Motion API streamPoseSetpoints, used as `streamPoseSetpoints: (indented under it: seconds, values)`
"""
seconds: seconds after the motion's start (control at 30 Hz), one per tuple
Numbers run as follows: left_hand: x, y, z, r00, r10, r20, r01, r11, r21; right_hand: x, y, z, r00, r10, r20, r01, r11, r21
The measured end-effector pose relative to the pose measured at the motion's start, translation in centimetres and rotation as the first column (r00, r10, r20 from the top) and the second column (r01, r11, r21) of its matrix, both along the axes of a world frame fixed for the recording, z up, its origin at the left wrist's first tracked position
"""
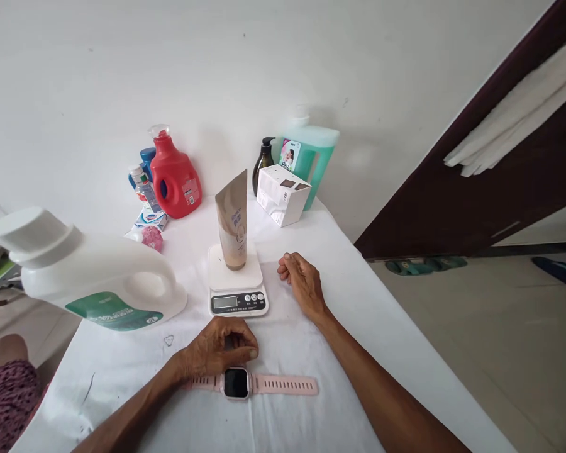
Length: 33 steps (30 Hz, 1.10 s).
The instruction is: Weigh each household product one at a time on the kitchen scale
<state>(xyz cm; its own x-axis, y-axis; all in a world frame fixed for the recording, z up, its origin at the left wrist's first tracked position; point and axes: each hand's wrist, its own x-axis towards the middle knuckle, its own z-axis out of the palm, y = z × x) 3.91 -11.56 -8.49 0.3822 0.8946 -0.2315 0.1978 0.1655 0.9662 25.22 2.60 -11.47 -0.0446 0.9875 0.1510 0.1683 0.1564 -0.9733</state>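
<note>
A beige squeeze tube (236, 226) stands on its cap on the white platform of a kitchen scale (239, 309). The scale's display shows no digits that I can read. In front of it a smartwatch (236, 383) with a pink strap lies stretched out, face up. My left hand (219, 346) rests just above the watch, partly covering the left strap, its fingers curled in and nothing visible in them. To the right of the scale, my right hand (304, 284) lies on the white cloth, loosely closed and holding nothing that I can see.
A large white detergent jug (108, 277) stands at the left. Behind are a red jug (174, 176), a clear bottle (144, 190), a pink puff (151, 238), a white box (283, 196), a dark pump bottle (263, 165) and a green jug (318, 157). A person's knee (7, 358) shows at the left.
</note>
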Motion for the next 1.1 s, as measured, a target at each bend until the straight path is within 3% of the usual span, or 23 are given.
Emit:
streamPoseSetpoints:
  seconds: [0.53,0.7,0.8,0.87,0.97,1.03,1.07,1.1]
  values:
    - [-0.2,0.2,0.4,1.0,-0.019,0.004,0.019,1.0,0.011,0.0,0.1,0.6,1.0,0.011,0.017,-0.011,1.0,-0.019]
    - [0.0,-0.3,3.7,0.999,0.0,-0.049,0.003,0.999,0.051,-0.2,0.2,0.7,1.0,-0.001,-0.009,0.0,1.0,-0.015]
    - [0.6,-0.2,6.1,0.984,0.143,-0.108,-0.126,0.98,0.152,-0.1,0.2,0.6,1.0,0.013,-0.018,-0.014,1.0,-0.02]
    - [1.0,0.3,7.0,0.922,0.355,-0.158,-0.287,0.896,0.339,0.0,0.1,0.6,0.999,0.026,-0.022,-0.026,0.999,-0.025]
    - [1.5,2.1,6.8,0.728,0.678,-0.104,-0.476,0.609,0.634,0.1,0.1,0.5,0.998,0.053,-0.037,-0.054,0.998,-0.029]
    - [1.7,3.8,6.1,0.61,0.79,-0.055,-0.512,0.446,0.734,0.2,0.2,0.4,0.997,0.072,-0.041,-0.074,0.997,-0.029]
    - [1.7,4.8,5.7,0.575,0.817,-0.051,-0.514,0.409,0.754,0.3,0.2,0.4,0.996,0.078,-0.039,-0.079,0.997,-0.026]
    - [1.8,5.8,5.5,0.561,0.825,-0.065,-0.514,0.409,0.754,0.3,0.3,0.3,0.996,0.082,-0.035,-0.082,0.996,-0.022]
